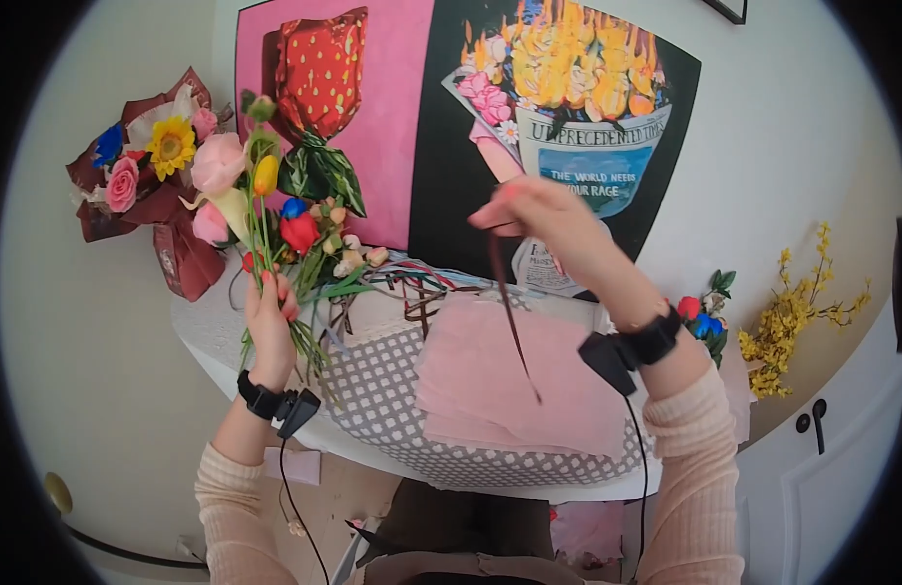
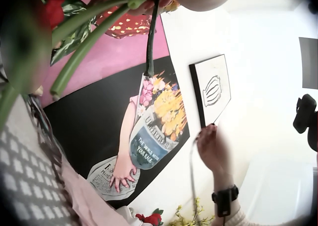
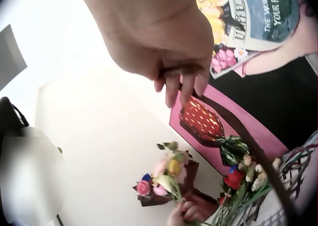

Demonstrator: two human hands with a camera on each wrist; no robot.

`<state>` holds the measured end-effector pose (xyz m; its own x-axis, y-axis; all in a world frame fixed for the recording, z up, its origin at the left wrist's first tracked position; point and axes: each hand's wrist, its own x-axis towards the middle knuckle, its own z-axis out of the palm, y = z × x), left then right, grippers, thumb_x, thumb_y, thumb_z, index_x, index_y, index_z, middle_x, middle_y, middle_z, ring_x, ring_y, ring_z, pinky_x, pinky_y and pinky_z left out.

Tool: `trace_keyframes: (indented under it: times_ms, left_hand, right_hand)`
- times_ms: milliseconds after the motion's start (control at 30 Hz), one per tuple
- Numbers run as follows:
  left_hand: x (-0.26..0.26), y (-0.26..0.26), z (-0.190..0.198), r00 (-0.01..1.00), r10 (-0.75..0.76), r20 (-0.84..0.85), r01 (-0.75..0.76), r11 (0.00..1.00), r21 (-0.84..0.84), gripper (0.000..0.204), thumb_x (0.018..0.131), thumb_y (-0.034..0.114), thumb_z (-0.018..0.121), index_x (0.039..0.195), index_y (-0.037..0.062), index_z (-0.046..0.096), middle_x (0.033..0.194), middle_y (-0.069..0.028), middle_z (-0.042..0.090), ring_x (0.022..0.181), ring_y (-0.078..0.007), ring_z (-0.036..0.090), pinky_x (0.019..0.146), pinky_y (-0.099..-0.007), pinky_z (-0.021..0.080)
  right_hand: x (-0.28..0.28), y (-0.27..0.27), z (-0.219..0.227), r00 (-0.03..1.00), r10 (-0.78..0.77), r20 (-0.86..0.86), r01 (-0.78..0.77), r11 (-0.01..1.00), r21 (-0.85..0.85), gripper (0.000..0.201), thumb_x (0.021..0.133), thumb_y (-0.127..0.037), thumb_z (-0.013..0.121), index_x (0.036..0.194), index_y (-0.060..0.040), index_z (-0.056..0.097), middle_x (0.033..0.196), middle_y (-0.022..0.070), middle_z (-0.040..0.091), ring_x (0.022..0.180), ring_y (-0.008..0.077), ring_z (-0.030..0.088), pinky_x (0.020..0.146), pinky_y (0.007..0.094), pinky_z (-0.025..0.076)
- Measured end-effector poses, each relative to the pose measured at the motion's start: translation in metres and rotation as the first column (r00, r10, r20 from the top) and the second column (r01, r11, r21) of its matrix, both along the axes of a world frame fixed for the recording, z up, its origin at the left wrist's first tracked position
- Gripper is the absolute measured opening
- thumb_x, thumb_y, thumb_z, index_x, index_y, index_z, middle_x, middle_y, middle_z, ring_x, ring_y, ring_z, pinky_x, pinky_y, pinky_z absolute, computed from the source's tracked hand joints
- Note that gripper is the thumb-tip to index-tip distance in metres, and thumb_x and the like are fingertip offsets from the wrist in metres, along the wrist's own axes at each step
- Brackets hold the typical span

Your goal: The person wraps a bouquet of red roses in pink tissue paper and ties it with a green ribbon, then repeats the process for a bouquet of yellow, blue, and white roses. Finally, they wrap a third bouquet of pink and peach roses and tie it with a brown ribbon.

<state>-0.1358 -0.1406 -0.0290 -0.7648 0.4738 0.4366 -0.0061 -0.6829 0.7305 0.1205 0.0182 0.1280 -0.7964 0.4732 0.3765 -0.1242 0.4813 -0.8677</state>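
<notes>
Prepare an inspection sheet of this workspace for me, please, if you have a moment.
Surface: white table, grey-and-white patterned cover, stacked pink sheets on top.
Work items: flower bunch with yellow tulip; dangling brown ribbon.
Clutter: tangled ribbons beyond the pink sheets.
Hands: left hand grips the flower bunch; right hand pinches the brown ribbon.
Cables: black cables hang from both wrist cameras.
Surroundings: wall poster behind; wrapped bouquet at left; yellow blossom branches and white door at right.

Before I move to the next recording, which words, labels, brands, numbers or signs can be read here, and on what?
"UNPRECEDENTED TIMES": painted newspaper bouquet wrap.
"THE WORLD NEEDS YOUR RAGE": blue panel on that wrap.
Too small or blurred: print on the lower painted newspaper, markings on the burgundy bouquet wrapping.
</notes>
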Motion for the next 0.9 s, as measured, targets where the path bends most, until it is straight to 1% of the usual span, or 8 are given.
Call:
trace_keyframes:
  times_ms: [133, 233, 400, 467, 533, 633, 733, 900]
  left_hand:
    - [0.006, -0.036, 0.005, 1.0, -0.025, -0.019, 0.025, 1.0, 0.001, 0.016, 0.095, 0.021, 0.035, 0.098, 0.007, 0.042, 0.065, 0.0038, 0.032, 0.046, -0.0038, 0.025, 0.042, -0.0189, 0.02]
    - [0.009, -0.06, 0.004, 1.0, -0.02, -0.018, 0.02, 1.0, 0.008, 0.016, 0.095, 0.021, 0.036, 0.099, 0.0067, 0.042, 0.065, 0.0032, 0.032, 0.046, -0.0041, 0.026, 0.042, -0.019, 0.02]
    - [0.019, -0.08, -0.005, 0.987, -0.142, -0.071, 0.139, 0.989, -0.044, 0.018, 0.095, 0.023, 0.036, 0.099, 0.0056, 0.041, 0.064, 0.002, 0.034, 0.046, -0.0052, 0.027, 0.043, -0.0191, 0.021]
    - [0.022, -0.079, -0.011, 0.983, -0.156, -0.097, 0.151, 0.987, -0.058, 0.019, 0.095, 0.022, 0.035, 0.1, 0.0049, 0.041, 0.064, 0.0019, 0.033, 0.046, -0.0052, 0.027, 0.043, -0.019, 0.021]
    - [0.033, -0.071, -0.009, 0.963, -0.232, -0.138, 0.218, 0.97, -0.107, 0.018, 0.095, 0.02, 0.034, 0.101, 0.0046, 0.041, 0.064, 0.0021, 0.033, 0.048, -0.0049, 0.027, 0.043, -0.0189, 0.021]
    - [0.049, -0.046, -0.007, 0.924, -0.342, -0.171, 0.323, 0.938, -0.127, 0.018, 0.095, 0.019, 0.033, 0.103, 0.0048, 0.04, 0.064, 0.0023, 0.032, 0.049, -0.0048, 0.026, 0.045, -0.0186, 0.021]
    - [0.068, -0.015, -0.004, 0.878, -0.421, -0.228, 0.397, 0.906, -0.144, 0.018, 0.095, 0.019, 0.033, 0.105, 0.0056, 0.04, 0.065, 0.0024, 0.032, 0.049, -0.0048, 0.026, 0.045, -0.0183, 0.022]
    - [0.109, 0.025, 0.002, 0.831, -0.489, -0.266, 0.442, 0.87, -0.221, 0.012, 0.093, 0.011, 0.037, 0.1, 0.0028, 0.042, 0.068, 0.0026, 0.038, 0.055, -0.0031, 0.03, 0.049, -0.017, 0.027]
  right_hand:
    - [-0.073, 0.003, 0.007, 0.966, 0.254, 0.046, -0.258, 0.959, 0.121, 0.025, 0.092, -0.026, 0.045, 0.094, -0.004, 0.057, 0.094, 0.0056, 0.063, 0.082, 0.0083, 0.057, 0.071, 0.0209, 0.044]
    - [-0.121, 0.036, 0.006, 0.987, 0.057, -0.152, -0.039, 0.992, 0.119, 0.023, 0.089, -0.024, 0.047, 0.092, -0.0048, 0.06, 0.082, 0.0022, 0.065, 0.074, 0.011, 0.061, 0.063, 0.0244, 0.044]
    - [-0.13, 0.092, -0.096, 0.771, -0.616, 0.161, 0.09, 0.356, 0.93, 0.044, 0.082, -0.039, 0.052, 0.108, -0.0042, 0.054, 0.11, 0.0159, 0.054, 0.106, 0.0321, 0.048, 0.084, 0.0544, 0.038]
    - [-0.128, 0.078, -0.109, 0.936, -0.348, 0.044, 0.124, 0.447, 0.886, 0.044, 0.08, -0.034, 0.056, 0.108, -0.0012, 0.055, 0.104, 0.0157, 0.056, 0.1, 0.0324, 0.05, 0.083, 0.0419, 0.043]
    - [-0.115, 0.018, -0.079, 0.908, 0.038, 0.417, -0.206, 0.908, 0.365, 0.052, 0.083, -0.03, 0.059, 0.123, 0.0009, 0.043, 0.12, 0.0175, 0.049, 0.116, 0.0252, 0.044, 0.093, 0.0347, 0.037]
    - [-0.095, -0.02, -0.07, 0.87, 0.457, 0.182, -0.48, 0.871, 0.104, 0.066, 0.089, -0.026, 0.05, 0.138, -0.0054, 0.012, 0.138, 0.0122, 0.029, 0.127, 0.0243, 0.03, 0.101, 0.0376, 0.028]
    - [-0.076, -0.023, -0.044, 0.898, 0.235, -0.371, -0.306, 0.941, -0.145, 0.065, 0.09, -0.03, 0.049, 0.139, -0.0079, 0.012, 0.138, 0.011, 0.029, 0.126, 0.0249, 0.031, 0.102, 0.0378, 0.027]
    - [-0.016, -0.007, 0.01, 0.881, 0.038, -0.472, -0.158, 0.963, -0.217, 0.047, 0.09, -0.022, 0.048, 0.132, -0.0084, 0.029, 0.125, 0.0075, 0.044, 0.112, 0.0178, 0.045, 0.092, 0.0342, 0.037]
